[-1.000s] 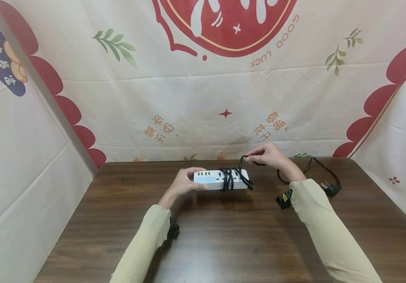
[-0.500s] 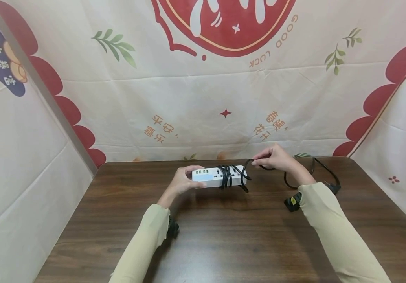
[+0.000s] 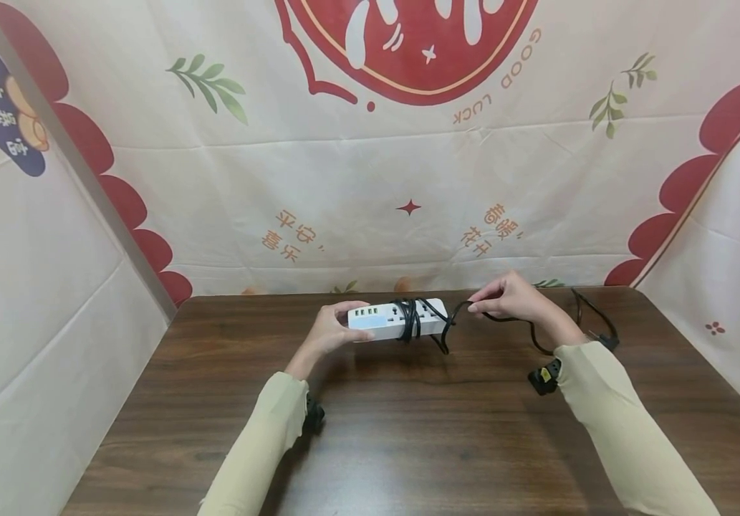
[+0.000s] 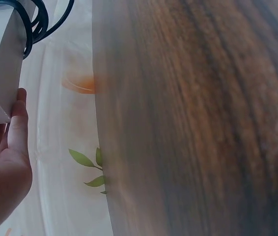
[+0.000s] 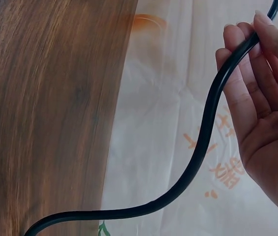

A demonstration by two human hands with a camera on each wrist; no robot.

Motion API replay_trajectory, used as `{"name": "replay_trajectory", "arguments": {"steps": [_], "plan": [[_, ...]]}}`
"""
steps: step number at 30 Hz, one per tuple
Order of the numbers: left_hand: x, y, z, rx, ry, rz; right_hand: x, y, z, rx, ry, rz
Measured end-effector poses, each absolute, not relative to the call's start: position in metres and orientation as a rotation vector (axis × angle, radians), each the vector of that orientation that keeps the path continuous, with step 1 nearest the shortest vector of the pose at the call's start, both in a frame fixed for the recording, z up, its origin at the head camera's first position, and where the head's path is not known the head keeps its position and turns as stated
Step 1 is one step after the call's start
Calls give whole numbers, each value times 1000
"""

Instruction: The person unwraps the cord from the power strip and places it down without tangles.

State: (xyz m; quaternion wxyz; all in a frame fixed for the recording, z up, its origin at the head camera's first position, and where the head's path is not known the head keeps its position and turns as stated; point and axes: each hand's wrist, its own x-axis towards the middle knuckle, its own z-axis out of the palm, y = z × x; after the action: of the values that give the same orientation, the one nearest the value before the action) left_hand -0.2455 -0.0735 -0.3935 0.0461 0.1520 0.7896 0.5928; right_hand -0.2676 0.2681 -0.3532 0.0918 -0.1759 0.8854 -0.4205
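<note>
Left hand (image 3: pixel 329 331) grips the power strip (image 3: pixel 397 319), long axis three-to-nine; right hand (image 3: pixel 511 297) at three o'clock pinches its cord (image 3: pixel 505 319).

Glossy white plastic power strip (image 3: pixel 395 320), matt black rubbery cord (image 5: pixel 204 142), smooth wood-grain table (image 3: pixel 421 430), creased cloth backdrop (image 3: pixel 370 165).

Power strips: one, white (image 3: pixel 395 319), held above the worktop.
Cords: one, black (image 3: pixel 505 319), with several turns round the strip.
Plugs: one, black (image 3: pixel 607 342), at the cord's far end, partly hidden.
Hands: two, left hand (image 3: pixel 329 332) and right hand (image 3: pixel 511 297).
Sleeves: two, pale green.
Wrist cameras: two, black, one on each forearm.
Worktops: one, dark wood (image 3: pixel 408 430).
Printed cloth backdrops: three panels.
</note>
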Motion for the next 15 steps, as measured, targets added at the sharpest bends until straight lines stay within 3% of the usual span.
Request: {"name": "replay_trajectory", "arguments": {"steps": [15], "plan": [[-245,-75,-393,463,2406,1833,-264,276,-362,-456,2579,-1252]]}}
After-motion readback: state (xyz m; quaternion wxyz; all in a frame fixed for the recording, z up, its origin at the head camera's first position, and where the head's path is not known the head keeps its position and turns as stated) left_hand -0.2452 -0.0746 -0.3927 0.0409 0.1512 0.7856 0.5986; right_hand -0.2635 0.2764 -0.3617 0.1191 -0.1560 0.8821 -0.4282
